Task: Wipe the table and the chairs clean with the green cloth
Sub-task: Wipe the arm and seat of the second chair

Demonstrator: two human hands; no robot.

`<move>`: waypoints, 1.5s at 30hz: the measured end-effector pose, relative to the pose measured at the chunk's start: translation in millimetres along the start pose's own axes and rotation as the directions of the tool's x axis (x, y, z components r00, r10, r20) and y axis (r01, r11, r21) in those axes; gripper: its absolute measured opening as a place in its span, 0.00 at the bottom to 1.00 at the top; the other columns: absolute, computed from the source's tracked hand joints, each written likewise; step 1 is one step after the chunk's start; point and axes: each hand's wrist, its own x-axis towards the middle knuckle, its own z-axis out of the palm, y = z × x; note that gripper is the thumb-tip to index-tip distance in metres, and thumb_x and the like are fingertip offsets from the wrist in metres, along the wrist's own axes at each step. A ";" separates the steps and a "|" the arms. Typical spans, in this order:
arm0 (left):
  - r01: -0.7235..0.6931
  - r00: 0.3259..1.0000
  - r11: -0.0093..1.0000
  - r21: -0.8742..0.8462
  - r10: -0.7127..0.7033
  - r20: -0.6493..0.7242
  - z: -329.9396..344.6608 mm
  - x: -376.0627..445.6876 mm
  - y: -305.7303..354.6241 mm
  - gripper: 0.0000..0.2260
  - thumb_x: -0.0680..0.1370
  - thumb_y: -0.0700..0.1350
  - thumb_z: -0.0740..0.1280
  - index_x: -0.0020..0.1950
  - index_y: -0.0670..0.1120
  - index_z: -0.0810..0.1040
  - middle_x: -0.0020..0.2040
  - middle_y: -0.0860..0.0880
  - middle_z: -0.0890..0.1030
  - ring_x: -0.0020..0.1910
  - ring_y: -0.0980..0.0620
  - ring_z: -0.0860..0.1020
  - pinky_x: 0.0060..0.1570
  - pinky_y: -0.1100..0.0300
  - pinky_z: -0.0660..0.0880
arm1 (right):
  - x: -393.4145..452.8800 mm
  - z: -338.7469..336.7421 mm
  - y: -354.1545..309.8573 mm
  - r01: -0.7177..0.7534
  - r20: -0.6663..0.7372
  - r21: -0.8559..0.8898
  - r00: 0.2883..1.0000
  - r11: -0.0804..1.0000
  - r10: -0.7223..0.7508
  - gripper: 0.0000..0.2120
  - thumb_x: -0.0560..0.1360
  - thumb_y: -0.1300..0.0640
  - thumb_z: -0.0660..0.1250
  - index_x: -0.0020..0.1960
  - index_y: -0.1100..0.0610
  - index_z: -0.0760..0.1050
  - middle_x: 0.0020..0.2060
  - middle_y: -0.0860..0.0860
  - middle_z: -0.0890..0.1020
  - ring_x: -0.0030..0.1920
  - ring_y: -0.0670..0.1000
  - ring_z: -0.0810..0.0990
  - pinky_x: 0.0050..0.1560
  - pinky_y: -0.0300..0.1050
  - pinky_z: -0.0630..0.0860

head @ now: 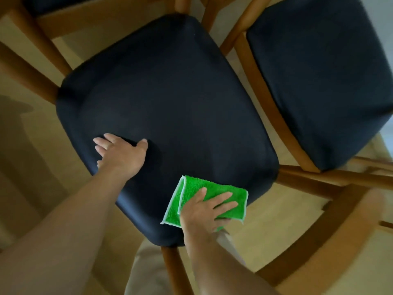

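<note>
**Wiping the near chair seat**

To do this well, I'd say keep the green cloth flat and sweep in overlapping passes from the seat's near right corner across to its far edge. The right hand presses the folded cloth down with fingers spread straight, nothing clutched. The left hand rests flat by the left edge of the dark seat, fingers extended, steadying the chair.
</note>
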 end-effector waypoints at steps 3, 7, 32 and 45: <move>0.009 0.997 0.997 0.074 -0.014 0.075 -8.6 4.5 2.6 0.47 0.75 0.65 0.61 0.75 0.38 0.37 0.77 0.39 0.38 0.76 0.43 0.44 0.73 0.45 0.50 | 15.8 -14.1 -24.5 -0.218 -0.048 0.187 0.972 0.958 0.230 0.33 0.82 0.41 0.43 0.77 0.55 0.31 0.76 0.55 0.32 0.75 0.66 0.38 0.73 0.60 0.39; 0.014 0.983 0.991 0.130 -0.038 0.178 -18.7 3.6 7.2 0.51 0.73 0.64 0.65 0.75 0.38 0.35 0.76 0.39 0.36 0.76 0.42 0.44 0.73 0.45 0.50 | 42.8 -34.1 -45.6 -0.188 -0.134 0.238 0.965 0.953 0.224 0.35 0.82 0.42 0.45 0.77 0.62 0.34 0.76 0.62 0.36 0.75 0.65 0.37 0.71 0.59 0.33; 0.068 0.981 0.954 0.292 -0.118 0.156 -24.2 10.1 26.8 0.24 0.79 0.46 0.57 0.70 0.32 0.61 0.64 0.31 0.66 0.59 0.38 0.69 0.58 0.50 0.68 | 50.9 25.1 -196.7 0.796 0.212 -0.587 0.329 0.149 -0.920 0.34 0.78 0.37 0.36 0.78 0.53 0.34 0.75 0.57 0.34 0.73 0.70 0.34 0.64 0.70 0.24; 0.075 0.979 0.931 0.357 -0.136 0.150 -26.5 18.3 29.9 0.19 0.73 0.53 0.65 0.51 0.40 0.63 0.55 0.42 0.68 0.54 0.47 0.71 0.53 0.60 0.70 | 149.7 -73.1 -326.7 0.763 -0.096 -0.392 0.521 0.513 -0.848 0.28 0.80 0.43 0.47 0.76 0.56 0.58 0.72 0.57 0.68 0.68 0.64 0.69 0.65 0.61 0.66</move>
